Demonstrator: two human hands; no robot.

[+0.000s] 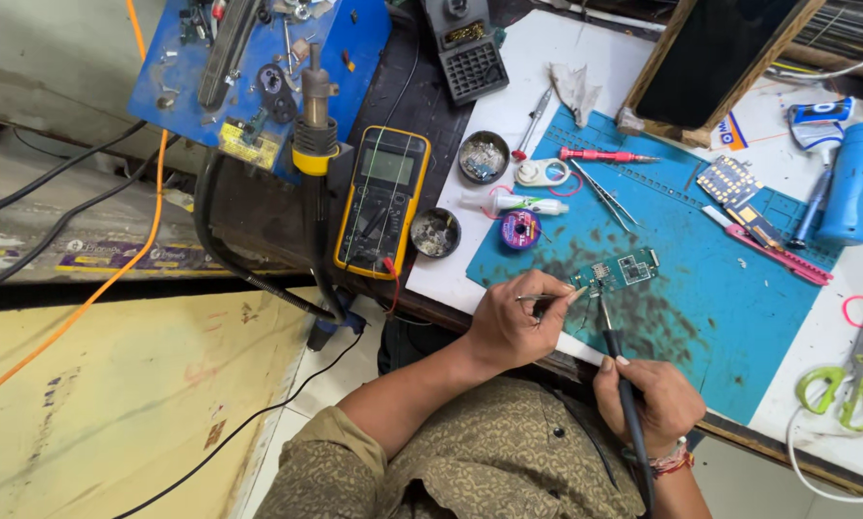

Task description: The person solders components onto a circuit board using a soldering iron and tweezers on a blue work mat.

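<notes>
On blue mat (729, 288) | round tins (483, 157) hold small parts

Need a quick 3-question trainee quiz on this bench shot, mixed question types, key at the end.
1. True or false: the right hand holds a soldering iron.
2. What does the left hand hold? A) scissors B) tweezers C) screwdriver
3. What colour is the mat under the circuit board?

Key: 1 true. 2 B. 3 blue.
</notes>
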